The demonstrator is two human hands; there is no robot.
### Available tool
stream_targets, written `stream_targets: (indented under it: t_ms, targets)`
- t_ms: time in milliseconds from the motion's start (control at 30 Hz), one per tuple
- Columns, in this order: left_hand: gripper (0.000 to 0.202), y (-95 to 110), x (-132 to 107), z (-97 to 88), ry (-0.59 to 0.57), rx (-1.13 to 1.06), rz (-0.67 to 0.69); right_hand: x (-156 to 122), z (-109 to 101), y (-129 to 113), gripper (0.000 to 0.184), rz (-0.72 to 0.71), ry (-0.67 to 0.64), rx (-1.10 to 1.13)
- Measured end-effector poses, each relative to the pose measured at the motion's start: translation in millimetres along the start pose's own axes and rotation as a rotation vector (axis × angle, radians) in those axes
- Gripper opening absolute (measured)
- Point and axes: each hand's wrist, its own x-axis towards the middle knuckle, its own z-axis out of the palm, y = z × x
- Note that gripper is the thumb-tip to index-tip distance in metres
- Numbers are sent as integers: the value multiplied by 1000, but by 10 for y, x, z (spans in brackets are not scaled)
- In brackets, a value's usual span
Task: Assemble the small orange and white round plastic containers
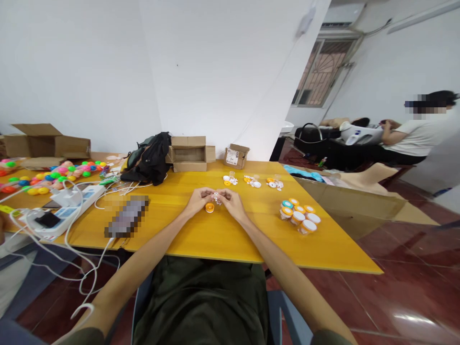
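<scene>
My left hand (198, 199) and my right hand (232, 200) meet over the middle of the yellow table (223, 235), fingers pinched together on small white pieces (216, 196) held between them. An orange disc (209, 207) lies on the table just under my left fingers. To the right stands a cluster of small round containers (299, 215) with orange, teal and white lids. Farther back lie three little piles of white and orange parts (252, 181).
Open cardboard boxes (189, 152) and a black bag (153, 158) sit at the table's back. Colourful balls (53, 175), a power strip (68, 203) and white cables lie at left. A large cardboard box (355, 196) is at right; another person (413, 136) sits beyond.
</scene>
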Motion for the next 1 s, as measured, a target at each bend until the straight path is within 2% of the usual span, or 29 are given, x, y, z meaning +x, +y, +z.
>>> stream_targets:
  t_ms: [233, 500, 767, 1000]
  targets:
    - [27, 5, -4, 5, 13, 33, 47, -15, 24, -34, 37, -6, 45, 7]
    - [27, 40, -16, 12, -20, 70, 94, -32, 25, -66, 39, -25, 26, 3]
    - [27, 75, -24, 48, -49, 98, 107, 9, 6, -8, 37, 23, 99, 47]
    - [31, 66, -20, 28, 21, 88, 88, 7, 3, -15, 30, -3, 21, 35]
